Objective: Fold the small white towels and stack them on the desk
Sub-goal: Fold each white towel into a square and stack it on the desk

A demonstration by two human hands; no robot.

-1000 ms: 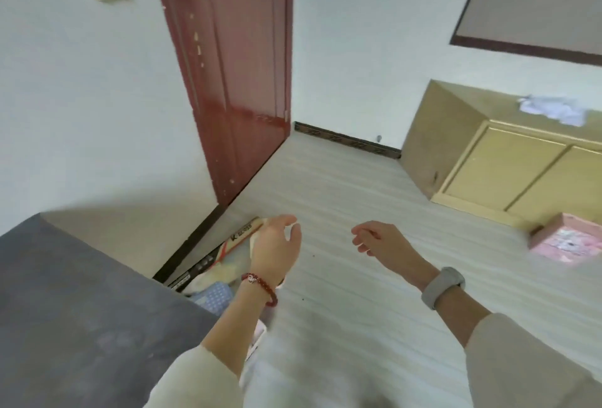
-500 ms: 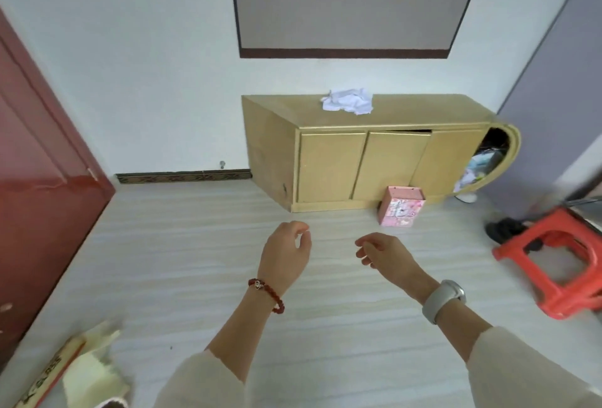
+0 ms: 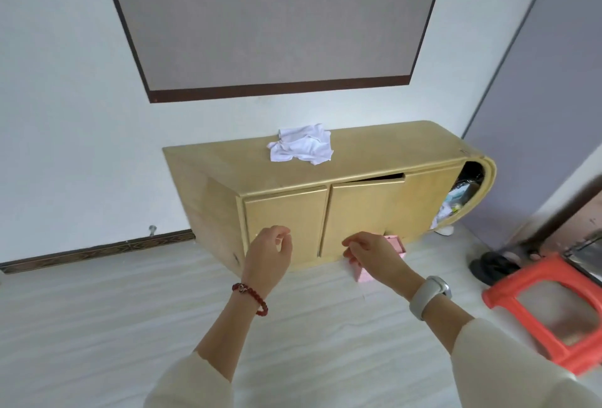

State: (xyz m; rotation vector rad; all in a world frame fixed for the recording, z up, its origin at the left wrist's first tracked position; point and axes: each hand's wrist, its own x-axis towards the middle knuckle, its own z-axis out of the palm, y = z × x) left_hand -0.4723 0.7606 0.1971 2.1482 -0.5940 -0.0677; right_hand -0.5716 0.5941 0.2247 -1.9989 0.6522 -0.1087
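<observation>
A crumpled heap of white towels (image 3: 301,144) is lying on top of the wooden desk (image 3: 374,153), well beyond both sets of fingertips, its long axis running side to side along the desk. The left hand (image 3: 268,253) is hanging in the air with loosely curled fingers, holding nothing. The right hand (image 3: 371,253) is doing likewise, relaxed and empty, above a pink box (image 3: 365,274).

Single head-worn wide-angle view, standing height, pitched forward and down. Faces a low yellow cabinet (image 3: 342,160) against the white wall (image 3: 65,114), a few steps off. Both forearms enter from the bottom edge. Orange stool (image 3: 521,280) sits at right margin.
</observation>
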